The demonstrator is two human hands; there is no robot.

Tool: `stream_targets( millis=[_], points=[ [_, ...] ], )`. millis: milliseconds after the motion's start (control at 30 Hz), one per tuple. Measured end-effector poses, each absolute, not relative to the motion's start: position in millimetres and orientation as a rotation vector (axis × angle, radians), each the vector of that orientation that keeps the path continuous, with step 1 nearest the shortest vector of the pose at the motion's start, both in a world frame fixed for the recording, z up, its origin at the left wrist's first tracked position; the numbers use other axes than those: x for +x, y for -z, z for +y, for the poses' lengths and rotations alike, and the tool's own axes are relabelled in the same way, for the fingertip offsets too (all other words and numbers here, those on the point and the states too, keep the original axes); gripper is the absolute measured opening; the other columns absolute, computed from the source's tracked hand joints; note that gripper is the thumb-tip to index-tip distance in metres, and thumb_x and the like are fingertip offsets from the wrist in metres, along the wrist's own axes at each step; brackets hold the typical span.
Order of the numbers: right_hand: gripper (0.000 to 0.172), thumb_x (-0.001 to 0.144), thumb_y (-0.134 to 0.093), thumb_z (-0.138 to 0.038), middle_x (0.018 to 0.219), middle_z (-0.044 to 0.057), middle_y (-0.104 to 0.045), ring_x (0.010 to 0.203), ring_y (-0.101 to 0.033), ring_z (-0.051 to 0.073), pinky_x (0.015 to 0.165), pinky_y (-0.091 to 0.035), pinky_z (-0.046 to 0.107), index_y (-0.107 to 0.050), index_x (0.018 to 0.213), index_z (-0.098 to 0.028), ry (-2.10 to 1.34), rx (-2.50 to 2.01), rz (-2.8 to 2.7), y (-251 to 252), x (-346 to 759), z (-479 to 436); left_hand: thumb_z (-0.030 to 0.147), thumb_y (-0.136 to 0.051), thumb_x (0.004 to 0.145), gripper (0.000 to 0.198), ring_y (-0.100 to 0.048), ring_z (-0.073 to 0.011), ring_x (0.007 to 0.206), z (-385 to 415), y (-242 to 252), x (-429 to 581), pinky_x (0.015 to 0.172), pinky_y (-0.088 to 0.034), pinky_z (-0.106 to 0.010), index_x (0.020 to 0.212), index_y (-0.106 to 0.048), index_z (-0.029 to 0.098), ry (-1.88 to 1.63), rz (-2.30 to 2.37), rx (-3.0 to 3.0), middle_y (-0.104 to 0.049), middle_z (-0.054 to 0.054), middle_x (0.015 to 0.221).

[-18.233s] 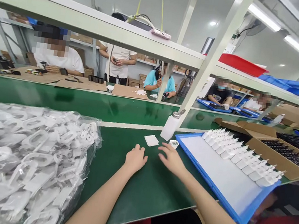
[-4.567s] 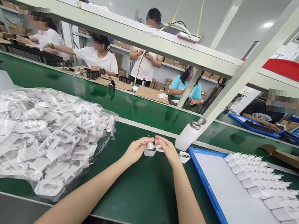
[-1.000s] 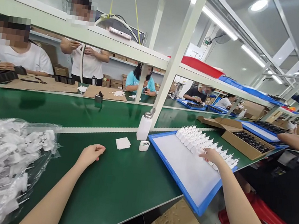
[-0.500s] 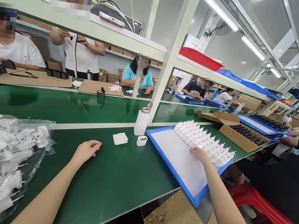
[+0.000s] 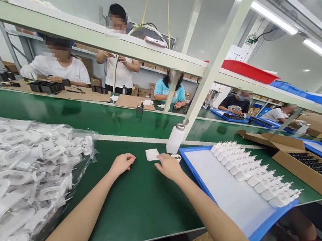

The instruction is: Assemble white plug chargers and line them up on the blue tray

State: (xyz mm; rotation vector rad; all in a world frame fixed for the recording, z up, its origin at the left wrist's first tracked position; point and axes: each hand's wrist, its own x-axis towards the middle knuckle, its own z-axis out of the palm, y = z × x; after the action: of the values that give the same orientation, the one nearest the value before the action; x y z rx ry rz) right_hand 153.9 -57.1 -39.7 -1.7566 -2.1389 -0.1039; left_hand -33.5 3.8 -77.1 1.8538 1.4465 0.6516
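Observation:
My left hand [image 5: 123,164] rests on the green table with its fingers curled in; whether anything is inside them is hidden. Beside the small stack of white paper squares [image 5: 151,154], my right hand [image 5: 169,167] hovers low with its fingers partly stretched and nothing visible in them. It partly covers a small white cup [image 5: 176,157] with dark bits inside. A white bottle with a metal top [image 5: 175,137] stands just behind. Rows of white plastic pieces with thin tips [image 5: 250,169] fill the far side of a blue-rimmed tray [image 5: 192,169] at the right.
A clear bag of white plastic parts [image 5: 21,173] covers the table's left side. An open carton [image 5: 307,167] of black pieces lies at the far right. A shelf post [image 5: 213,64] rises behind the bottle. Several people sit or stand across the table.
My right hand has left the white pieces in the tray and moved left to the paper and cup. The view has turned left. My left hand keeps its curled shape.

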Motion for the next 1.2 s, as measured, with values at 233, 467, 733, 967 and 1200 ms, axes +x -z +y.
stream_targets(
  millis=[233, 467, 733, 967, 1200],
  points=[
    [0.012, 0.072, -0.041, -0.021, 0.078, 0.008, -0.055, 0.074, -0.050, 0.021, 0.058, -0.037, 0.028, -0.052, 0.073, -0.017, 0.165, -1.866, -2.046, 68, 115, -13, 0.027, -0.036, 0.066, 0.019, -0.047, -0.0049, 0.037, 4, 79, -34, 0.045, -0.037, -0.016, 0.068, -0.052, 0.017, -0.692, 1.431, 1.833, -0.054, 0.002, 0.061],
    [0.028, 0.080, -0.019, -0.026, 0.068, 0.006, -0.056, 0.061, -0.052, 0.017, 0.051, -0.034, 0.025, -0.042, 0.092, -0.016, 0.312, -1.967, -1.656, -19, 173, -1, 0.026, -0.036, 0.066, 0.018, -0.047, -0.0053, 0.037, 8, 81, -34, 0.045, -0.037, -0.016, 0.069, -0.052, 0.018, -0.714, 1.447, 1.754, -0.055, 0.002, 0.061],
    [0.026, 0.075, -0.030, -0.020, 0.090, 0.010, -0.056, 0.094, -0.042, 0.021, 0.079, -0.025, 0.039, -0.052, 0.089, -0.016, 0.792, -1.775, -1.628, -31, 214, 12, 0.024, -0.037, 0.066, 0.017, -0.046, -0.0048, 0.036, 11, 84, -33, 0.043, -0.037, -0.016, 0.068, -0.052, 0.017, -0.702, 1.469, 1.735, -0.055, 0.002, 0.060],
    [0.031, 0.076, -0.024, -0.023, 0.103, 0.008, -0.049, 0.101, -0.036, 0.020, 0.081, -0.016, 0.049, -0.049, 0.093, -0.019, 0.494, -1.789, -1.439, -13, 210, 18, 0.024, -0.036, 0.067, 0.018, -0.045, -0.0046, 0.035, 9, 84, -34, 0.043, -0.036, -0.016, 0.067, -0.053, 0.017, -0.727, 1.454, 1.744, -0.054, 0.002, 0.060],
    [0.032, 0.074, -0.023, -0.024, 0.094, 0.007, -0.053, 0.091, -0.042, 0.020, 0.081, -0.014, 0.048, -0.051, 0.090, -0.018, 0.355, -1.801, -1.374, -14, 205, 21, 0.024, -0.035, 0.067, 0.019, -0.045, -0.0046, 0.034, 10, 84, -33, 0.043, -0.036, -0.017, 0.066, -0.052, 0.017, -0.720, 1.460, 1.760, -0.054, 0.003, 0.060]
  ],
)
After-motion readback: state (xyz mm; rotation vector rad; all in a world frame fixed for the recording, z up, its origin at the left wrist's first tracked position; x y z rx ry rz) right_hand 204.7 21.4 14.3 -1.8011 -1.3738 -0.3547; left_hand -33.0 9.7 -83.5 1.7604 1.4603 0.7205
